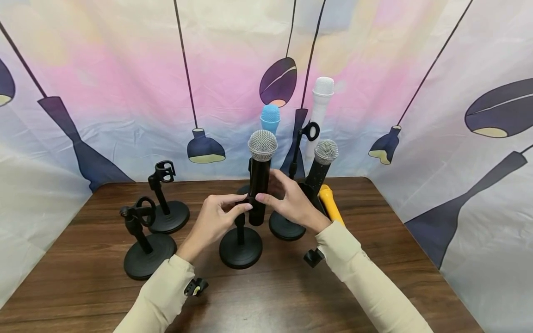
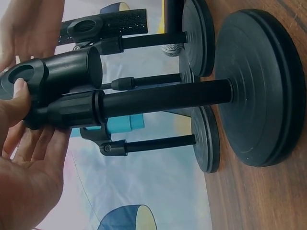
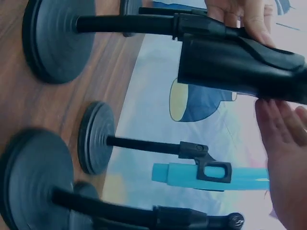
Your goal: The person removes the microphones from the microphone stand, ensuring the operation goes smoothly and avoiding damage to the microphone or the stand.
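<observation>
A black microphone [image 1: 259, 180] with a silver mesh head stands nearly upright in the clip of a black round-based desk stand [image 1: 240, 249]. My right hand [image 1: 289, 199] holds the microphone body, its thumb in front and the other fingers behind. With thumb and fingers, my left hand [image 1: 214, 219] pinches the stand's clip [image 2: 29, 74] from the left. In the left wrist view the microphone's lower end [image 2: 84, 72] lies alongside the stand's pole, and the clip wraps round its body. A blue microphone [image 1: 270, 116] rises behind, partly hidden in the head view.
At the left are two stands with bare clips, one nearer [image 1: 150, 256] and one farther [image 1: 170, 216]. Rightward are a speckled black microphone [image 1: 319, 171], a tall white microphone [image 1: 321, 99], a yellow microphone [image 1: 331, 203] and another stand base [image 1: 286, 229]. A patterned curtain [image 1: 137, 92] hangs behind the table.
</observation>
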{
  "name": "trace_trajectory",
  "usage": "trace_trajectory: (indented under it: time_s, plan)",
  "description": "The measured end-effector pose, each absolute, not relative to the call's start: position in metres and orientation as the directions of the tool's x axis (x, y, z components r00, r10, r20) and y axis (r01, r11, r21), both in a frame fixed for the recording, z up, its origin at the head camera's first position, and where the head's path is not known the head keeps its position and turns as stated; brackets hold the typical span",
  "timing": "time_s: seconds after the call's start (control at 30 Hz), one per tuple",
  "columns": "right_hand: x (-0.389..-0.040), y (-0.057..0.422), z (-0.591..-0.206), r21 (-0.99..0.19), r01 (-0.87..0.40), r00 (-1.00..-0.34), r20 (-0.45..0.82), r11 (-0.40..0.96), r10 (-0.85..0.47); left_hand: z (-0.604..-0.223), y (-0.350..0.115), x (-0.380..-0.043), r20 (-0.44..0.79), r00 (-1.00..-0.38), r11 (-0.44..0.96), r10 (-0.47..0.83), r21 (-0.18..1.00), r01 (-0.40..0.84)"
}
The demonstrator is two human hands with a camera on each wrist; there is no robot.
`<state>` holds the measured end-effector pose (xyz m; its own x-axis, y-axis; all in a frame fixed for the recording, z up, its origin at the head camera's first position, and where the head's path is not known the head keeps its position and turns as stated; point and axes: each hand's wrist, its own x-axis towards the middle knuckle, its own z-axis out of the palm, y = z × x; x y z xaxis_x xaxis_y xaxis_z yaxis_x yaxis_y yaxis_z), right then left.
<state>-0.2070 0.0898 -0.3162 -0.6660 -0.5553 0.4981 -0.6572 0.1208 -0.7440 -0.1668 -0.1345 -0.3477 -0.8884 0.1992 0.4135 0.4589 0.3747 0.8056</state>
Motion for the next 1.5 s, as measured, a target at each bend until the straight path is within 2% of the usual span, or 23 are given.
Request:
trace_trajectory:
  time_s: [0.1,0.27,0.33,0.6,0.83,1.13,1.37,1.5]
  plan:
    - [-0.2082,0.0894,-0.3181,-0.752,-0.651,-0.665,0.504,0.098,-0.551,-0.3483,-0.1347,-0.1668,0.415,-0.887,0.373,0.202,0.805,0.461]
    - [-0.2082,0.0869,-0.3194,-0.598,-0.778,-0.598,0.61,0.194,-0.519,-0.3487,-0.1349,-0.1662,0.426,-0.883,0.367,0.199,0.803,0.47]
    - [-0.2076,0.0867,-0.3202,-0.572,-0.793,-0.589,0.631,0.21,-0.506,-0.3486,-0.1344,-0.1664,0.429,-0.881,0.365,0.2,0.802,0.473]
    - [-0.2062,0.0885,-0.325,-0.729,-0.678,-0.658,0.544,0.095,-0.52,-0.3462,-0.1331,-0.1641,0.441,-0.875,0.374,0.201,0.791,0.485]
    - [-0.205,0.0835,-0.3198,-0.588,-0.78,-0.605,0.62,0.216,-0.5,-0.3456,-0.1346,-0.163,0.43,-0.882,0.379,0.194,0.796,0.471]
    - [-0.2062,0.0909,-0.3214,-0.734,-0.67,-0.66,0.52,0.112,-0.542,-0.3468,-0.1315,-0.1647,0.442,-0.87,0.383,0.217,0.782,0.492]
    - [-0.2055,0.0885,-0.319,-0.621,-0.754,-0.623,0.574,0.214,-0.531,-0.3473,-0.1333,-0.1638,0.435,-0.876,0.381,0.208,0.789,0.483]
    - [-0.2054,0.0883,-0.3199,-0.642,-0.739,-0.635,0.566,0.201,-0.526,-0.3473,-0.134,-0.1637,0.441,-0.872,0.384,0.211,0.783,0.489]
